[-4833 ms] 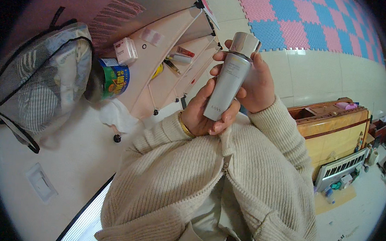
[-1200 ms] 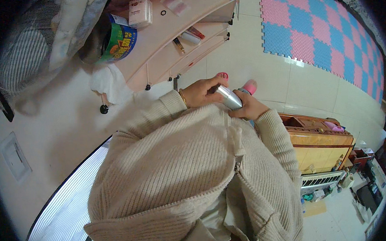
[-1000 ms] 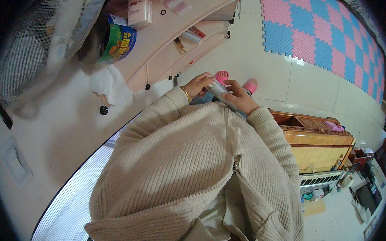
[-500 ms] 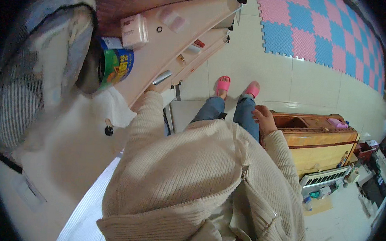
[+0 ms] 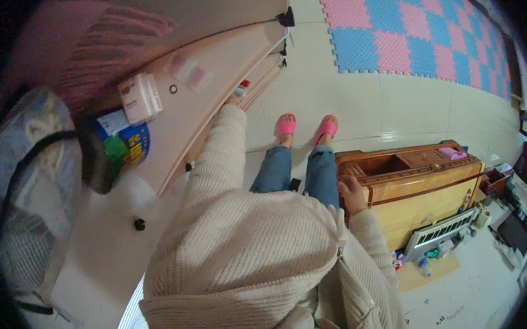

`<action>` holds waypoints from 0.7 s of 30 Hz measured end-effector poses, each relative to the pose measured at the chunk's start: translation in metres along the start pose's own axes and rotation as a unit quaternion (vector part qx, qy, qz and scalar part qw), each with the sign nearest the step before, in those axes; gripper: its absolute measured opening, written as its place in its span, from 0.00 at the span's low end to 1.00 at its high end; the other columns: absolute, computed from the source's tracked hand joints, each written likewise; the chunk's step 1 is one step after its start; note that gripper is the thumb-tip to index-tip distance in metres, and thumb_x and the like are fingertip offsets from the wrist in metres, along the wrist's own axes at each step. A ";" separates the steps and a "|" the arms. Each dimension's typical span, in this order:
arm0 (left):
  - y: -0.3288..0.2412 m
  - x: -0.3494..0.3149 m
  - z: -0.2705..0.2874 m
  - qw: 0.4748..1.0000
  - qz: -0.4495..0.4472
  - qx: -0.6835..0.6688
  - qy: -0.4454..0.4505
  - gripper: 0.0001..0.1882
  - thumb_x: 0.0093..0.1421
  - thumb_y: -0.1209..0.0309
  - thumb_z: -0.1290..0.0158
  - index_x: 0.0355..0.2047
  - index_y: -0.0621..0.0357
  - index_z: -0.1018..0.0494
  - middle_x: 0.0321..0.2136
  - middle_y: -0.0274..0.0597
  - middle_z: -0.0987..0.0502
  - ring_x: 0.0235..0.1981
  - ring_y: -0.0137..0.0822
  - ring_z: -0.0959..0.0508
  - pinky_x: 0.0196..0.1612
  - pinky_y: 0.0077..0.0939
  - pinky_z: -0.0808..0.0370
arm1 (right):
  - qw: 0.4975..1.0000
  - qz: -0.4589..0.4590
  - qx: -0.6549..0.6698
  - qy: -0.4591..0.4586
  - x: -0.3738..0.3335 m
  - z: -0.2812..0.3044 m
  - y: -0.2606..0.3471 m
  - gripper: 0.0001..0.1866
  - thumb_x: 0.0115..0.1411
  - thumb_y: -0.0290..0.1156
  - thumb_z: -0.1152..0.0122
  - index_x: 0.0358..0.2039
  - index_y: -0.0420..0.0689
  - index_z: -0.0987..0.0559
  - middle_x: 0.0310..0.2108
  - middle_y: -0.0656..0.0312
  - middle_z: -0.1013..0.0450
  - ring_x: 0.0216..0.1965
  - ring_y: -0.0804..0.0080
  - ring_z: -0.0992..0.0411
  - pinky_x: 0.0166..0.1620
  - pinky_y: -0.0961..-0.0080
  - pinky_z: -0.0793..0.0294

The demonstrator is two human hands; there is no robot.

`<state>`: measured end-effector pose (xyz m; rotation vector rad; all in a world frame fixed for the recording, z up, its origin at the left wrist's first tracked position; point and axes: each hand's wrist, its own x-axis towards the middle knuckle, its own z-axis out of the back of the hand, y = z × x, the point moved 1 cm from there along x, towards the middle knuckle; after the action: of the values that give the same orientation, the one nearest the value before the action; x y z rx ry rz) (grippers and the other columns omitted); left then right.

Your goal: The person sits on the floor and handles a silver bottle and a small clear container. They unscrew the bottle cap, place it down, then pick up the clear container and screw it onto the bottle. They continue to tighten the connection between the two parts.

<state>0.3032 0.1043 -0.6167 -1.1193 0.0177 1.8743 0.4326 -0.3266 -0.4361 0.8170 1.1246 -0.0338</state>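
My left hand (image 5: 233,100) reaches in between the tiers of a pale pink rack (image 5: 201,101). Only the wrist and the base of the hand show; the rack's upper tier hides most of the fingers. Close to it sits a small red and white item (image 5: 242,86), whose kind I cannot make out. Beside the edge of a yellow and brown wooden cabinet (image 5: 417,185) hangs my right hand (image 5: 352,194), fingers loosely apart with nothing in them.
The rack's upper tier bears a pack of white tissues (image 5: 140,98), a black ring (image 5: 173,89) and a blue-green tub (image 5: 124,145). A mesh-covered bundle (image 5: 35,194) stands left. Pink and blue foam mats (image 5: 413,38) cover the far floor; a keyboard (image 5: 441,233) lies right.
My left hand has moved forward along the rack to the red and white item. My right hand has come lower, alongside the wooden cabinet. The whole view has shifted.
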 end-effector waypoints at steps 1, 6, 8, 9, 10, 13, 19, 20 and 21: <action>-0.007 0.005 -0.005 0.999 0.021 -0.035 0.010 0.17 0.51 0.56 0.49 0.34 0.54 0.32 0.23 0.37 0.34 0.22 0.36 0.33 0.22 0.32 0.33 | 1.000 -0.014 -0.001 -0.013 -0.009 0.000 -0.002 0.15 0.57 0.30 0.42 0.43 0.36 0.29 0.35 0.61 0.28 0.38 0.74 0.31 0.43 0.77 0.32; -0.020 0.016 -0.003 0.966 0.120 -0.225 0.052 0.15 0.49 0.59 0.47 0.33 0.54 0.32 0.25 0.38 0.33 0.24 0.37 0.32 0.24 0.33 0.31 | 0.998 -0.060 0.003 -0.017 -0.019 0.007 -0.010 0.16 0.57 0.31 0.43 0.43 0.36 0.29 0.36 0.59 0.27 0.38 0.72 0.30 0.43 0.76 0.31; -0.020 0.007 -0.001 0.943 0.138 -0.295 0.065 0.14 0.49 0.61 0.47 0.33 0.54 0.32 0.26 0.39 0.33 0.25 0.38 0.31 0.25 0.33 0.31 | 0.999 -0.047 -0.022 -0.007 -0.016 0.011 -0.017 0.16 0.57 0.31 0.43 0.43 0.36 0.29 0.36 0.59 0.27 0.38 0.73 0.30 0.43 0.77 0.31; -0.015 0.006 0.009 0.927 0.138 -0.344 0.062 0.14 0.49 0.61 0.46 0.33 0.54 0.32 0.26 0.39 0.32 0.26 0.38 0.31 0.25 0.33 0.30 | 0.999 -0.026 -0.044 0.011 -0.003 0.010 -0.003 0.16 0.57 0.31 0.43 0.42 0.36 0.29 0.36 0.59 0.27 0.38 0.73 0.29 0.43 0.77 0.31; -0.014 -0.001 0.012 0.914 0.135 -0.376 0.071 0.14 0.49 0.62 0.46 0.32 0.53 0.32 0.27 0.39 0.32 0.26 0.38 0.31 0.25 0.34 0.30 | 0.999 -0.029 -0.023 0.028 0.000 0.005 0.009 0.16 0.57 0.32 0.43 0.42 0.36 0.29 0.36 0.59 0.27 0.39 0.74 0.30 0.44 0.79 0.32; -0.010 -0.061 0.014 0.898 0.062 -0.400 0.171 0.10 0.52 0.63 0.51 0.32 0.53 0.34 0.25 0.35 0.33 0.25 0.33 0.31 0.25 0.33 0.30 | 0.991 0.039 -0.009 0.126 0.022 -0.007 0.048 0.16 0.57 0.32 0.42 0.43 0.36 0.29 0.36 0.58 0.27 0.40 0.74 0.30 0.44 0.79 0.32; 0.008 -0.258 0.023 0.871 -0.210 -0.266 0.355 0.25 0.59 0.56 0.52 0.51 0.59 0.39 0.44 0.39 0.35 0.46 0.32 0.34 0.48 0.29 0.34 | 0.959 0.197 0.128 0.161 0.005 -0.059 0.166 0.16 0.57 0.32 0.44 0.43 0.38 0.31 0.33 0.60 0.29 0.35 0.74 0.31 0.38 0.77 0.31; 0.001 -0.286 0.026 0.845 -0.311 -0.232 0.367 0.28 0.60 0.52 0.53 0.53 0.59 0.42 0.47 0.39 0.36 0.49 0.34 0.35 0.51 0.31 0.36 | 0.952 0.189 0.133 0.200 -0.001 -0.055 0.174 0.16 0.56 0.33 0.44 0.42 0.38 0.31 0.32 0.60 0.29 0.34 0.74 0.30 0.37 0.77 0.31; -0.008 -0.295 0.029 0.828 -0.363 -0.223 0.364 0.31 0.58 0.51 0.50 0.54 0.58 0.43 0.47 0.41 0.36 0.48 0.35 0.34 0.51 0.32 0.36 | 0.942 0.182 0.139 0.244 -0.007 -0.053 0.183 0.16 0.55 0.33 0.44 0.41 0.38 0.31 0.30 0.60 0.29 0.33 0.74 0.30 0.35 0.78 0.31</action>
<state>0.3365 -0.0837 -0.3895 -1.7941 -0.3812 0.7087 0.4632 -0.1665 -0.3370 1.3259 1.4329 0.3432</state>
